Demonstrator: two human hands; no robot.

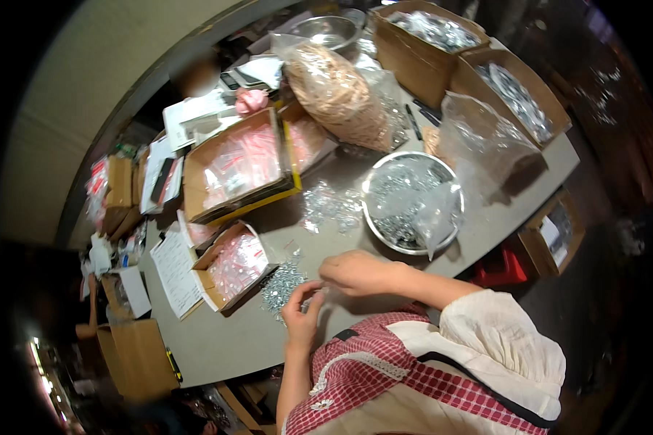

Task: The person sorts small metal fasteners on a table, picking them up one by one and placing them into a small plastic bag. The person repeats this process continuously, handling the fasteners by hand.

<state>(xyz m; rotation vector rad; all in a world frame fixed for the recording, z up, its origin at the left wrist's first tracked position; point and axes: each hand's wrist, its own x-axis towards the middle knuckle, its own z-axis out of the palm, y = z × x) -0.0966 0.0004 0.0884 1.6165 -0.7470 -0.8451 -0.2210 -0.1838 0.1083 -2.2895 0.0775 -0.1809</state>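
My left hand [302, 310] is beside a loose pile of small silvery metal pieces, like screws [283, 288], on the table. Its thumb and forefinger curl toward each other, their tips close together. My right hand [357, 273] is just beyond and to the right, fingers bunched, tips nearly meeting those of the left. Whatever lies between the fingertips is too small to make out. Left of the pile is a small open carton [270, 255] of clear bags with red stripes. Small clear packets [331, 207] lie scattered farther off, next to a steel bowl [462, 210] of metal pieces and clear plastic.
A larger carton of bags [189, 185] stands behind the small one. Beyond are a big clear sack of tan pieces [334, 94] and cardboard boxes [413, 61] of packed parts. A written sheet [175, 272] lies left. A red stool-like object [504, 267] is below the table's right edge.
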